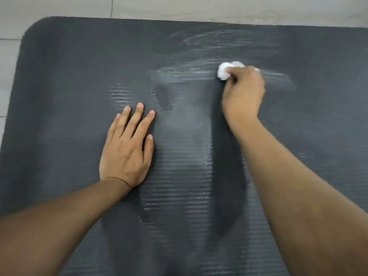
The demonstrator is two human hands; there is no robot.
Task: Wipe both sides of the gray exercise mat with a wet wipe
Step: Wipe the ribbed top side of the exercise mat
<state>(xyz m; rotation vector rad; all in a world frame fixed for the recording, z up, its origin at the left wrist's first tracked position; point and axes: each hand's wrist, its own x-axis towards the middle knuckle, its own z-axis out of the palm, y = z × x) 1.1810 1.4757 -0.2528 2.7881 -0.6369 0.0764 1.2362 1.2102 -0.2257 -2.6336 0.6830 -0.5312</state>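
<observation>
No brand, label or writing shows anywhere on the mat (69,96) or on the wipe (224,72); I can read nothing.

The mat is dark gray, ribbed in fine lines that run left to right, and it lies flat on a floor (59,6) of pale tiles with thin grout lines. It fills nearly the whole view. Pale, shiny streaks cross it in the far middle and run beside my right hand (244,92); more sheen sits in a patch between my two arms and in a small patch just beyond my left hand (127,148). Darker bands lie beside each forearm.

My right hand has its fingers curled round the wipe, a crumpled white wad that sticks out at the far left of my fist and presses on the mat. The hand and wipe look slightly blurred. My left hand lies flat on the mat, palm down, fingers straight and a little spread, thumb alongside, holding nothing. A thin thread circles that wrist.

The mat's far edge runs straight across the top of the view, with a strip of tile beyond it. Its far left corner is rounded, and tile shows along the left side too. On the right and toward me the mat runs out of view, so I cannot tell where those edges lie. The wipe sits well inside the far edge, right of the middle.
</observation>
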